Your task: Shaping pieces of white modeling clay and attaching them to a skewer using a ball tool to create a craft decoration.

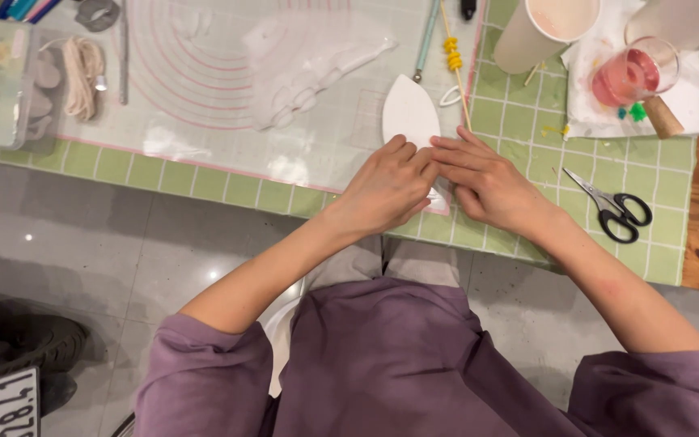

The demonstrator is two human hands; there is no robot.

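White sheet material cut to a pointed leaf shape [411, 112] lies flat on the translucent mat with pink ring markings [204, 81], its tip pointing away from the person and its near end under both hands. The left hand [386, 188] curls over that near end, fingers bent and pressing down on it, while the right hand [487, 182] lies alongside with fingers stretched flat across the same edge, the two touching as if to pin the piece so it cannot slide. Whether either hand actually pinches the edge I cannot tell. Just beyond the right fingers a thin stick threaded with yellow beads [453, 55] crosses the mat. Further right of the right hand, black-handled scissors [615, 207] rest closed on the green checked cloth [527, 121], within reach, and a glass of pink liquid [633, 73] sits beyond on paper.
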